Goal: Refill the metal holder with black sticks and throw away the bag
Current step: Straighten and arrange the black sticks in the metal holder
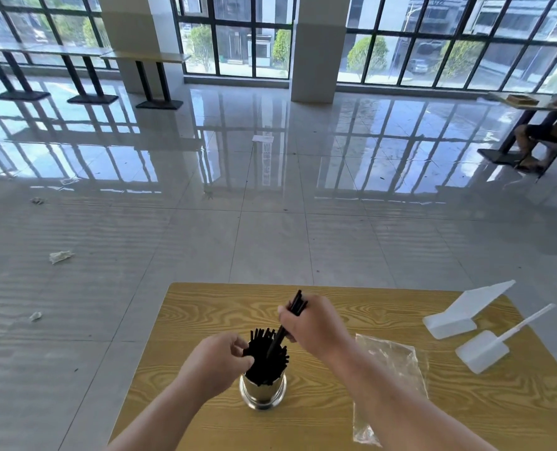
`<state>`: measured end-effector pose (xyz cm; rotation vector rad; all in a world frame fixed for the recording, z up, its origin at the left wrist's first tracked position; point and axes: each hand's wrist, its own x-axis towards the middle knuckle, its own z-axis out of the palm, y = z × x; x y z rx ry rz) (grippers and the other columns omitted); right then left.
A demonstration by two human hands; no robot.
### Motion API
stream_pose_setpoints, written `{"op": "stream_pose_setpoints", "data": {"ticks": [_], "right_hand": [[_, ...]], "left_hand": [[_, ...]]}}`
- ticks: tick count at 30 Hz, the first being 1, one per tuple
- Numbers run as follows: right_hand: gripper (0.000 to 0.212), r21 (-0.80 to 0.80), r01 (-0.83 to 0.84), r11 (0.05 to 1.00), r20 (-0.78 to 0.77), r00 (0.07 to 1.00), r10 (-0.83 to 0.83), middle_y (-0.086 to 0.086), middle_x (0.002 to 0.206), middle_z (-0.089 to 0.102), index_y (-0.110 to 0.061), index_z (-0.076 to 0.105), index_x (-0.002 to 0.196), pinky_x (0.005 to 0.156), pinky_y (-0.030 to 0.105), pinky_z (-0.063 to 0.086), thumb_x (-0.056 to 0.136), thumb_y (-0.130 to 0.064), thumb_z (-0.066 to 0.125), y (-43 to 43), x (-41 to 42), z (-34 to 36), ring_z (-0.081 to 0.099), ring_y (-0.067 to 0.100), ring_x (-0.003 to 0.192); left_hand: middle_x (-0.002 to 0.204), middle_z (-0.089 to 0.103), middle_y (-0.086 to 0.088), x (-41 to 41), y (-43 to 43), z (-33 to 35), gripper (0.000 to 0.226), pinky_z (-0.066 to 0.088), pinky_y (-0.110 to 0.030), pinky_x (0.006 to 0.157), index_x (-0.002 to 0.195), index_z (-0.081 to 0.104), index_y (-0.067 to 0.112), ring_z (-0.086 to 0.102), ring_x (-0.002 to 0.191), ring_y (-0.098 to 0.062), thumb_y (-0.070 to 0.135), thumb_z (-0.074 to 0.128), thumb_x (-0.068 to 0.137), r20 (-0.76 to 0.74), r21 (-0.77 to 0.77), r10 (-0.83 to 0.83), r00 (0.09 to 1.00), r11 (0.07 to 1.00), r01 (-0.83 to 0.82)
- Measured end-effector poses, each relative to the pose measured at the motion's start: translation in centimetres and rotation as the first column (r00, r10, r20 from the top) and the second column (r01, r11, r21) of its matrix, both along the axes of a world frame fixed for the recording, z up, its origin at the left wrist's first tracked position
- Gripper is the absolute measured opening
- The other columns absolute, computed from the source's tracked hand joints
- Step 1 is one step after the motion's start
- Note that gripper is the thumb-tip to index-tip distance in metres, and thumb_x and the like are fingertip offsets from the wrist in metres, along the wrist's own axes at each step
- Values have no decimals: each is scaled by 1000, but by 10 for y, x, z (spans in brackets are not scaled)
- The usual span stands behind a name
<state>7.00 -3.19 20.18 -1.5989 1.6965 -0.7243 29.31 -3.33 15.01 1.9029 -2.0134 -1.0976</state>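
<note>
A shiny metal holder (263,394) stands upright on the wooden table (212,314), packed with black sticks (265,359) that fan out above its rim. My right hand (316,323) grips a few black sticks, their lower ends pointing down into the bunch. My left hand (220,361) is at the left side of the bunch, fingers curled against the sticks. A clear plastic bag (397,359) lies flat on the table to the right of the holder, partly hidden under my right forearm.
A white plastic sign stand (465,310) and a white scoop with a long handle (485,349) lie at the table's right side. Beyond the table, shiny tiled floor carries scraps of paper (61,256). A seated person (550,131) is at the far right.
</note>
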Motion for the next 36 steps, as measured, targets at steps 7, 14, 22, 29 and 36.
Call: {"op": "stream_pose_setpoints", "data": {"ticks": [7, 14, 22, 29, 36], "right_hand": [[21, 62, -77, 995, -81, 993, 81, -14, 97, 72, -32, 72, 104, 78, 33, 65, 96, -49, 62, 8, 12, -31, 69, 5, 84], [40, 263, -20, 965, -84, 995, 44, -12, 122, 65, -27, 62, 137, 85, 24, 54, 100, -44, 61, 23, -9, -62, 66, 9, 106], [23, 344, -96, 934, -36, 993, 115, -12, 101, 75, -29, 72, 117, 75, 27, 60, 98, -36, 61, 29, -2, -69, 70, 5, 83], [17, 270, -58, 961, -56, 996, 76, -5, 92, 77, -32, 70, 105, 77, 43, 65, 94, -38, 58, 24, -6, -58, 76, 20, 86], [19, 222, -26, 975, -99, 994, 49, 4, 85, 76, -31, 66, 109, 56, 31, 52, 93, -34, 55, 21, -6, -48, 57, 9, 58]], "left_hand": [[133, 64, 16, -17, 14, -26, 78, 50, -21, 88, 143, 54, 36, 62, 112, -6, 58, 77, 73, 59, 34, -120, 991, 992, 118], [136, 60, 13, -35, 17, -41, 67, 53, -30, 98, 142, 54, 33, 63, 118, -13, 49, 75, 79, 189, -5, -269, 945, 962, 274], [115, 73, 7, -41, 5, -39, 24, 52, -25, 87, 119, 69, 28, 69, 101, -13, 27, 60, 97, 355, -193, -303, 885, 902, 386], [106, 78, 12, -35, -6, -20, 23, 55, -21, 81, 112, 78, 32, 71, 94, -7, 24, 64, 95, 296, -207, -233, 926, 931, 301], [102, 77, 13, -30, -12, 16, 20, 38, -10, 64, 106, 80, 29, 69, 92, -6, 25, 68, 91, 243, -210, -220, 945, 939, 273]]}}
